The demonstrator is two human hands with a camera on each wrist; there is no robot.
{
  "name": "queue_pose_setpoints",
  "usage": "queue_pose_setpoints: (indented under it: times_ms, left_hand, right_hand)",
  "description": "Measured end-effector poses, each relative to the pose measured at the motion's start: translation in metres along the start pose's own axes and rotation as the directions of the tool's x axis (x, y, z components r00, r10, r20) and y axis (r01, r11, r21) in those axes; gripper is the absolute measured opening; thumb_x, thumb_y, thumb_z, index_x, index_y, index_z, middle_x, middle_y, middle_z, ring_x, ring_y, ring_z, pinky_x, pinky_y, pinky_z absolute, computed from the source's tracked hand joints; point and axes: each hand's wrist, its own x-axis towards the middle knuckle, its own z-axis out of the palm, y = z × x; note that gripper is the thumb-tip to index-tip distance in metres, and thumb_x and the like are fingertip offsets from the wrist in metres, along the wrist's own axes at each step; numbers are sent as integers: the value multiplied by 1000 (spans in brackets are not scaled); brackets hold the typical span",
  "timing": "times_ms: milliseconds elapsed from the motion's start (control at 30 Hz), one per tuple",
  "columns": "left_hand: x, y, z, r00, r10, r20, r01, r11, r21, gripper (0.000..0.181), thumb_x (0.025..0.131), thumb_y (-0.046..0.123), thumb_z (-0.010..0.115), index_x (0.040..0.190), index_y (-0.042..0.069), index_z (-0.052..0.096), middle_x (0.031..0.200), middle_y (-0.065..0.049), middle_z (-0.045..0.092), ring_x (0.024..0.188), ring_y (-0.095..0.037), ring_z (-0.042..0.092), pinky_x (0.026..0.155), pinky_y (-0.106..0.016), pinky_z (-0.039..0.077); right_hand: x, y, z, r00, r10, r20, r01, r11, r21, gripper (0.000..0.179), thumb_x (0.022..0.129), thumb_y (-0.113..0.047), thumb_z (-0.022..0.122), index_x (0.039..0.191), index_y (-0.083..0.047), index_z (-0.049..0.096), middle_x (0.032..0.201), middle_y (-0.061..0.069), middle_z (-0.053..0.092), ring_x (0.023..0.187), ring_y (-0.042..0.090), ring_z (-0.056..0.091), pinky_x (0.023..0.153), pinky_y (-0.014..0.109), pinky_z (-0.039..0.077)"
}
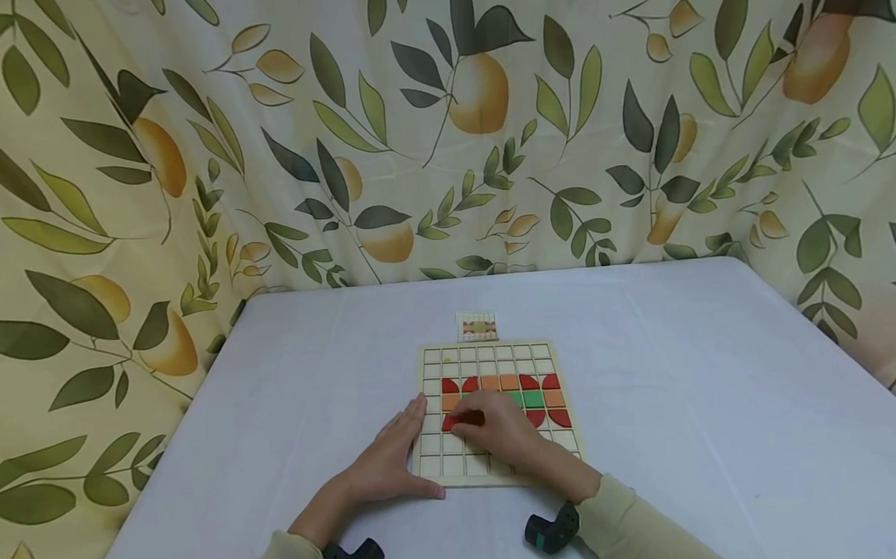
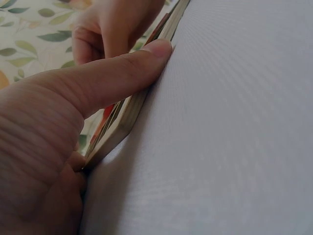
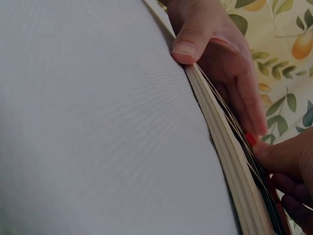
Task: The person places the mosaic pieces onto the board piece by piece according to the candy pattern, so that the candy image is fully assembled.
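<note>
A square wooden grid board (image 1: 453, 482) lies on the table, with red, orange and green tiles in several of its cells. My left hand (image 1: 387, 459) rests along the board's left side, fingers extended and thumb at the front edge. Over the middle of the board, my right hand (image 1: 511, 433) pinches a red tile (image 1: 448, 425) between thumb and fingertips at the left end of the lowest coloured row. In the right wrist view a bit of that red tile (image 3: 251, 139) shows beside the thumb. The hand hides several cells of the middle and lower coloured rows.
Just behind the board is a small pattern card (image 1: 477, 327) with a similar coloured design. A white cloth covers the table (image 1: 670, 370). Behind it hangs a curtain (image 1: 444, 188) printed with leaves and fruit. Each wrist wears a black device (image 1: 551, 530).
</note>
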Motion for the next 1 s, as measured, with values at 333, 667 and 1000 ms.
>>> queue_pose_setpoints:
  times_ms: [333, 667, 1000]
  left_hand:
    - [1, -1, 0, 1000, -4, 2, 4, 1000, 3, 125, 59, 64, 74, 148, 10, 6, 154, 0, 5, 138, -13, 3, 110, -42, 10]
    - [1, 1, 1, 1000, -25, 1, 25, 1000, 0, 126, 57, 64, 75, 149, 12, 6, 154, 1, 5, 138, -13, 3, 110, -43, 11]
    - [0, 1, 0, 1000, -19, 3, 19, 1000, -3, 126, 57, 65, 74, 149, 12, 6, 154, 1, 5, 138, -13, 4, 110, -44, 12]
  right_hand:
    - [4, 1, -2, 1000, -10, 19, 9, 999, 36, 16, 80, -7, 71, 96, -9, 72, 89, -5, 67, 81, 7, 57, 74, 25, 50]
    - [5, 0, -3, 999, 8, 48, -9, 1000, 28, 16, 80, -7, 70, 96, -9, 72, 89, -5, 66, 77, 8, 54, 70, 23, 49]
    - [4, -1, -3, 999, 3, 48, -5, 999, 50, 16, 82, -8, 68, 97, -11, 71, 92, -5, 66, 81, 8, 55, 74, 25, 49]
